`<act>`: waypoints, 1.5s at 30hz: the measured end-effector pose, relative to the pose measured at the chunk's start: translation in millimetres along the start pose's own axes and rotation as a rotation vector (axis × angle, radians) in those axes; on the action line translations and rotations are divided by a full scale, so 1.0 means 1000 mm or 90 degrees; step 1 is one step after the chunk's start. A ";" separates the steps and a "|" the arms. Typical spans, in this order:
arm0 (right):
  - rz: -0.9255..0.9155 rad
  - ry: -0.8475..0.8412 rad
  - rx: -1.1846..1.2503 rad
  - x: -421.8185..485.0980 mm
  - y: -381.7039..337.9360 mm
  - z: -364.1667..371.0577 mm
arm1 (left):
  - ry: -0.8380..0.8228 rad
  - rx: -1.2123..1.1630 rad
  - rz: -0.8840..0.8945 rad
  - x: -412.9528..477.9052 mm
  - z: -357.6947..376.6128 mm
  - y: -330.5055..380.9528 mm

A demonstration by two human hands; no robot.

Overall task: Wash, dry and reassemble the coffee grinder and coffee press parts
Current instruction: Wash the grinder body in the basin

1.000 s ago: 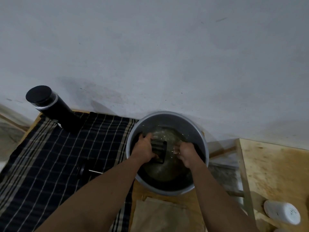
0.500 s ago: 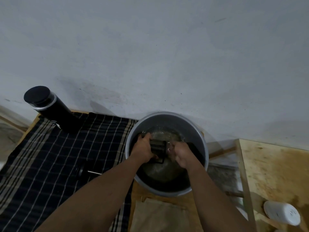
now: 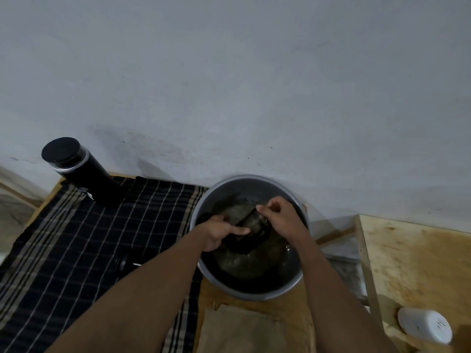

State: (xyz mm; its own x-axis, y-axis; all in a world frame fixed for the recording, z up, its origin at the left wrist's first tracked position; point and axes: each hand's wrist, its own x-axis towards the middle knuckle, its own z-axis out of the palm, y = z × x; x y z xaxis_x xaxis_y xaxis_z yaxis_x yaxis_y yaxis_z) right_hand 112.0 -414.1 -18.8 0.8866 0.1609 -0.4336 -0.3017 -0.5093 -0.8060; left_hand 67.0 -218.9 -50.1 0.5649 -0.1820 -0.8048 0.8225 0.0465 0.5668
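A grey metal basin [image 3: 256,180] holds water. Over the water lies a dark cylindrical part [image 3: 251,231], tilted with its far end up to the right. My left hand [image 3: 219,234] grips its near lower end, the index finger laid straight along its side. My right hand [image 3: 280,216] has curled fingers at its far upper end. A tall black cylinder [image 3: 76,166] with a black lid stands at the back left on the checked cloth [image 3: 76,238]. A small dark part [image 3: 127,263] lies on the cloth left of my left forearm.
A plain wall rises right behind the basin. A folded beige cloth [image 3: 244,329] lies in front of the basin. To the right is a raw wooden board [image 3: 413,261] with a white round container [image 3: 424,326] at its near edge.
The dark part has been lifted out of the water and tilted. My right hand has moved up to its far end. My left hand has shifted down to its near end.
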 end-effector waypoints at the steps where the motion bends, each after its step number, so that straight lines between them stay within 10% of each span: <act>1: 0.011 -0.002 -0.005 0.000 -0.002 -0.004 | -0.030 -0.021 -0.012 -0.002 0.001 0.001; 13: 0.417 -0.110 0.475 -0.017 0.029 0.026 | 0.084 -0.114 0.167 -0.021 0.009 0.022; 27: 0.226 0.113 0.440 -0.024 0.030 0.033 | 0.133 0.099 0.379 -0.019 0.025 0.028; 45: -0.109 0.067 0.084 -0.042 -0.008 0.010 | 0.247 0.243 0.462 -0.022 0.030 0.012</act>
State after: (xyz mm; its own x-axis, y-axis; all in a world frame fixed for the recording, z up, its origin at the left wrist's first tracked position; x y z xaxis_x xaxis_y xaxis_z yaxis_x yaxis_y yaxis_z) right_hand 73.4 -408.2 1.7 0.9582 0.1432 -0.2477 -0.1811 -0.3669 -0.9125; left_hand 62.6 -243.9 -19.7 0.9753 0.1128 -0.1900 0.2167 -0.3203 0.9222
